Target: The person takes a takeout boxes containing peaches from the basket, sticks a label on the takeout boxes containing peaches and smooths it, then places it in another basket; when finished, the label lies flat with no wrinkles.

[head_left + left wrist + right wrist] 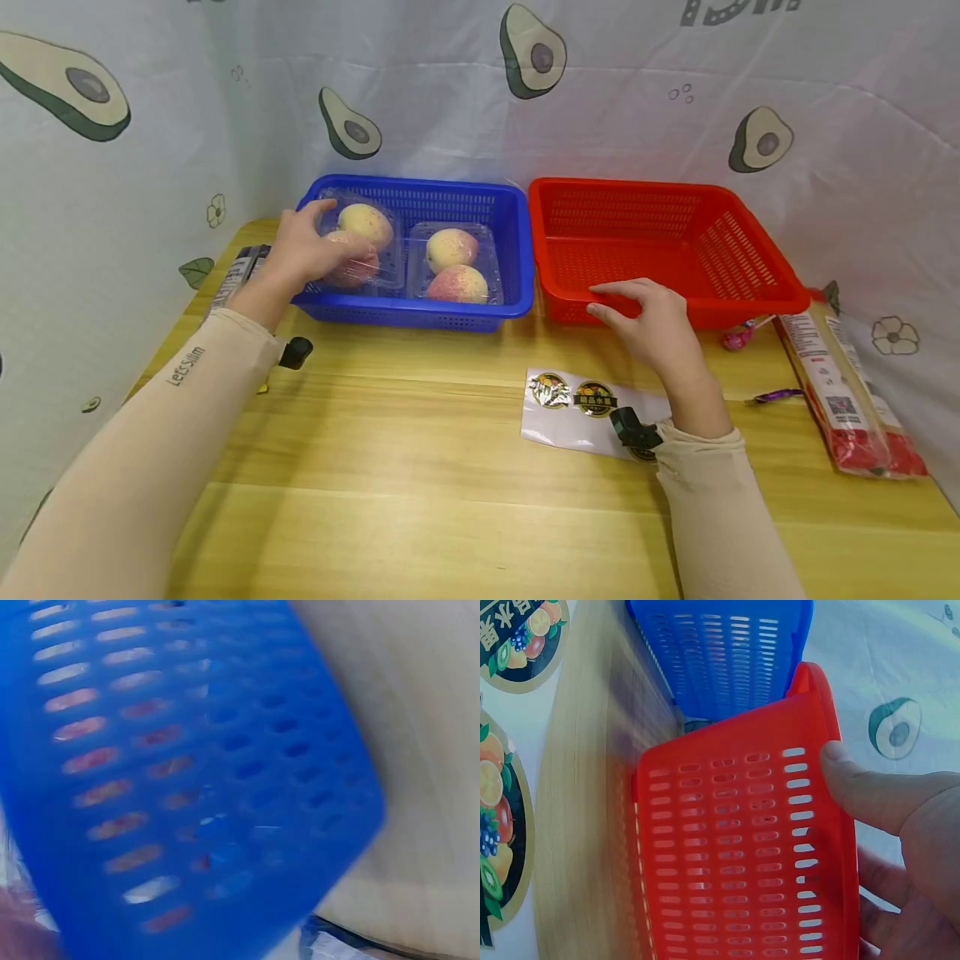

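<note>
Blue plastic forms the basket (450, 312) on the left half of a pale wooden table (420, 500), pushed up toward the avocado-print cloth backdrop (637, 100). Inside it lie two clear clamshell boxes side by side, each with two yellow-pink fruits. The left hand (303, 246) reaches over the basket's near left corner and lies on the left clamshell box (360, 242), fingers spread and curled over its lid and far edge, grasping it. This box sits in the left half of the basket, its long axis running away from the person, one fruit nearer and one farther. The right clamshell box (456, 262) lies just beside it, parallel and untouched. The left wrist view shows only the blurred blue basket wall.

To the right, touching the blue basket, stands a red basket (720, 250), its long side running left to right. The right hand (648, 321) grasps its near rim, thumb on the outside wall and fingers curled over the edge, as the right wrist view shows. Below that hand a white sheet of fruit stickers (570, 408) lies flat on the table. Farther right lie a wrapped lollipop (738, 337) and a long noodle packet (843, 392), pointing away from the person.
</note>
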The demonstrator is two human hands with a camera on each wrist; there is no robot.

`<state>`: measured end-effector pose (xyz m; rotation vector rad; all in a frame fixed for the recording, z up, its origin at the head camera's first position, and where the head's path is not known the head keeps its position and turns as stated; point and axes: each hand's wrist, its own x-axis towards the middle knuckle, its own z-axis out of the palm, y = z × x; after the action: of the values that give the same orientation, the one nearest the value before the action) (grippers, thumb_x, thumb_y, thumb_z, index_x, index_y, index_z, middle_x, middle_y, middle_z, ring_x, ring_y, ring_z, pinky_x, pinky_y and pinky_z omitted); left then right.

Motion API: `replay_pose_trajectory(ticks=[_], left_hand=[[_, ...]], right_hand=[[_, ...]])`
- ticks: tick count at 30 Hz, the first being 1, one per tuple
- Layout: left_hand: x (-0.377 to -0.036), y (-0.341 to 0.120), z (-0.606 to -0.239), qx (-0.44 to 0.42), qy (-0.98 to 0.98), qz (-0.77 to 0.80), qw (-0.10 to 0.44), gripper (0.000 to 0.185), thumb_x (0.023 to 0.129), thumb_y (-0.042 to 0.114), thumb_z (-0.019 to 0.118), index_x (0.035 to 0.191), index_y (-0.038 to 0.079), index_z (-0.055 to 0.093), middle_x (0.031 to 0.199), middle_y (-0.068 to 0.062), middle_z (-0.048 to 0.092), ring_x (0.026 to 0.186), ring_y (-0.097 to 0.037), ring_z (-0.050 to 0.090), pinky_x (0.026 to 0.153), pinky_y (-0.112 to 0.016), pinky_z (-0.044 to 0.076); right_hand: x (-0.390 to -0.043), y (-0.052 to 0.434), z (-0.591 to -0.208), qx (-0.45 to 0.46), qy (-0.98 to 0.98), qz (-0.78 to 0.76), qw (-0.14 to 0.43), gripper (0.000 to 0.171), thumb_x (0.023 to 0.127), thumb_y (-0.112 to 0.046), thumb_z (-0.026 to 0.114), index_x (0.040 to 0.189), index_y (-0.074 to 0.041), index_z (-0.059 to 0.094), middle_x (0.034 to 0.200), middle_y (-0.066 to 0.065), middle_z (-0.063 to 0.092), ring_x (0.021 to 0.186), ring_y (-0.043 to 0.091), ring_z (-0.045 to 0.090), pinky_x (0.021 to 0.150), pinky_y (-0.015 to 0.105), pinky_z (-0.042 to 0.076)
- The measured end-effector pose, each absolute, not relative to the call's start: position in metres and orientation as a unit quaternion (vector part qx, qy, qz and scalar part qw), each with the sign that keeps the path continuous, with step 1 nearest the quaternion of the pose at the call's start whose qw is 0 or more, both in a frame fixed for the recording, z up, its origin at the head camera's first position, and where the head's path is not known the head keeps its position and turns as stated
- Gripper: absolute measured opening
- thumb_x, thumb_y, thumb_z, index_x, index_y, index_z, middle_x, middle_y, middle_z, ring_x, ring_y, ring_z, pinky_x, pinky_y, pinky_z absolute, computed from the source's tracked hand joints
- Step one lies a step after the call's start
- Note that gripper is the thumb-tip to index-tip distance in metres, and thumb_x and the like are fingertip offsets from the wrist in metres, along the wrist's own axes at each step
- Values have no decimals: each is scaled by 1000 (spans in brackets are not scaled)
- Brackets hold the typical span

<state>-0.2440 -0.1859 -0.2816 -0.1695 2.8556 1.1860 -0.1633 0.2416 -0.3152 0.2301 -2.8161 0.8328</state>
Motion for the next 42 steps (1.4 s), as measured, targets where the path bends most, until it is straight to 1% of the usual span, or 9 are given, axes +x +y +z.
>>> replay_pose_trajectory(ticks=[7,13,16,21,26,31,33,36,42], left_hand=[[-229,-181,-250,-46,878,469,-82,90,80,55,81,155,29,40,136,-9,34,118,-23,36,92,-40,42],[-204,-170,-225,12,774,611,-166,64,80,26,86,139,25,61,132,-2,47,93,-15,48,73,-25,48],[-187,-165,-221,50,714,678,-168,56,79,13,86,131,18,67,131,-6,56,95,-18,55,74,-24,50],[-163,-159,-238,129,654,739,-100,38,85,-2,76,120,11,71,118,-12,64,93,-21,59,70,-23,55],[-147,-156,-279,223,642,733,-2,43,85,-16,65,119,10,72,117,-14,61,89,-20,57,64,-23,56],[-146,-150,-317,249,658,705,91,40,85,-10,70,122,7,69,122,-12,64,92,-19,58,67,-26,58],[-148,-149,-327,241,669,693,120,40,85,-6,72,124,4,68,121,-12,66,87,-18,60,66,-26,57],[-151,-149,-339,226,682,680,148,42,85,-4,73,126,0,65,121,-12,67,84,-18,61,64,-26,55],[-158,-152,-357,208,673,686,179,42,87,-4,72,128,-4,61,120,-14,64,87,-17,61,73,-27,57]], right_hand=[[-164,242,-314,68,-956,271,86,34,95,-25,74,125,-10,72,127,21,63,123,42,51,106,63,33],[-165,243,-314,70,-956,274,84,35,95,-25,73,126,-9,72,128,22,63,125,43,49,110,67,20],[-165,244,-314,69,-955,274,85,34,95,-25,74,125,-9,72,127,22,63,124,43,50,110,66,19],[-166,243,-314,69,-954,276,90,33,94,-23,74,124,-9,72,125,21,64,122,42,52,110,66,22],[-165,241,-315,73,-955,274,88,34,94,-25,74,124,-9,72,124,22,64,121,43,52,107,65,27],[-165,240,-315,71,-956,271,88,33,94,-24,74,123,-9,73,124,21,65,121,42,52,107,64,29],[-165,240,-315,71,-956,271,89,33,94,-24,74,123,-9,73,125,21,64,122,41,52,107,64,28],[-165,239,-314,71,-957,270,85,34,95,-25,74,124,-9,72,126,21,64,122,42,51,108,65,26],[-164,237,-311,74,-955,273,87,34,95,-26,73,124,-10,72,125,21,64,121,41,52,108,65,26]])
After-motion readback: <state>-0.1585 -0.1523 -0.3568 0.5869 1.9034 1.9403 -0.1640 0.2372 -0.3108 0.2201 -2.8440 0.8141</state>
